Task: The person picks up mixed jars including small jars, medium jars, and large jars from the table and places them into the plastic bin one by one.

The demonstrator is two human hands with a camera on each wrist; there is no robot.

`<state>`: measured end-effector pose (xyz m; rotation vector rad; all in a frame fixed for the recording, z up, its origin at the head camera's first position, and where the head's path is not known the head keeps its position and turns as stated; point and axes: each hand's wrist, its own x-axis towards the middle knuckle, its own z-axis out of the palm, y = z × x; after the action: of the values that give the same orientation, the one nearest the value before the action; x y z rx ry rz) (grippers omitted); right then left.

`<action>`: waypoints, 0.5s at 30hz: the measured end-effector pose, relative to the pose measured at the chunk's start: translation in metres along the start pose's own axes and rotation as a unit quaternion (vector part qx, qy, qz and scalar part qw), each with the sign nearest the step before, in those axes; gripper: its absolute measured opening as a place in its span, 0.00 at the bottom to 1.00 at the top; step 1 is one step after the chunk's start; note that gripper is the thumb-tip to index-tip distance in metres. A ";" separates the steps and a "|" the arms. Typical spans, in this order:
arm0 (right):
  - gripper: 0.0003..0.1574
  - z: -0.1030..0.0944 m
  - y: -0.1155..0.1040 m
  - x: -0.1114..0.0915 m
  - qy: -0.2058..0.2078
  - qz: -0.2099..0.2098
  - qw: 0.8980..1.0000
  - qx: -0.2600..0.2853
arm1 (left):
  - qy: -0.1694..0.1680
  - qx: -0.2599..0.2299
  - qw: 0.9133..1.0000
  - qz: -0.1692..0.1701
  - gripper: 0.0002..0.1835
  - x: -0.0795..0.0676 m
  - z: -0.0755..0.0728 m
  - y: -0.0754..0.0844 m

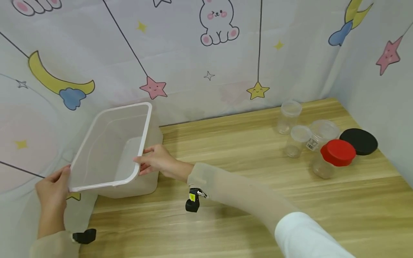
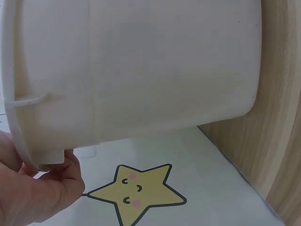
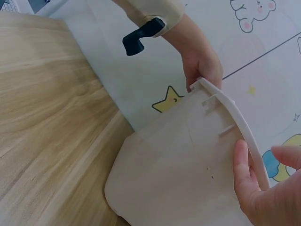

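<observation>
A white plastic storage bin (image 1: 151, 143) stands at the table's left back corner, its wide mouth facing up and nothing inside. My left hand (image 1: 53, 193) pinches the rim at the bin's near left corner; in the left wrist view the fingers (image 2: 70, 179) curl under that rim. On the bin's right side my right hand (image 1: 158, 159) grips the rim, thumb over the top and fingers below on the outer wall. The right wrist view has both hands on the same rim, with the bin's outer wall (image 3: 174, 165) between them and the table.
At the table's right stand several clear plastic jars, among them a tall jar (image 1: 288, 118) and a smaller jar (image 1: 298, 141). A red lid (image 1: 338, 153) and a black lid (image 1: 359, 141) show beside them. A patterned curtain (image 1: 206, 89) borders the wooden table (image 1: 226, 143).
</observation>
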<state>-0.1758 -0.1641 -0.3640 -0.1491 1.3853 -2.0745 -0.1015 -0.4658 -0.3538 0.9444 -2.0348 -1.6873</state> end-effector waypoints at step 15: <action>0.17 0.002 -0.001 0.002 0.020 0.014 0.999 0.020 | -0.097 0.291 0.946 0.102 0.29 0.010 -0.007 0.010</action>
<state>-0.1770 -0.1669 -0.3629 -0.0701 1.3606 -2.0906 -0.1072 -0.4765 -0.3442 0.7045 -2.7338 -1.1207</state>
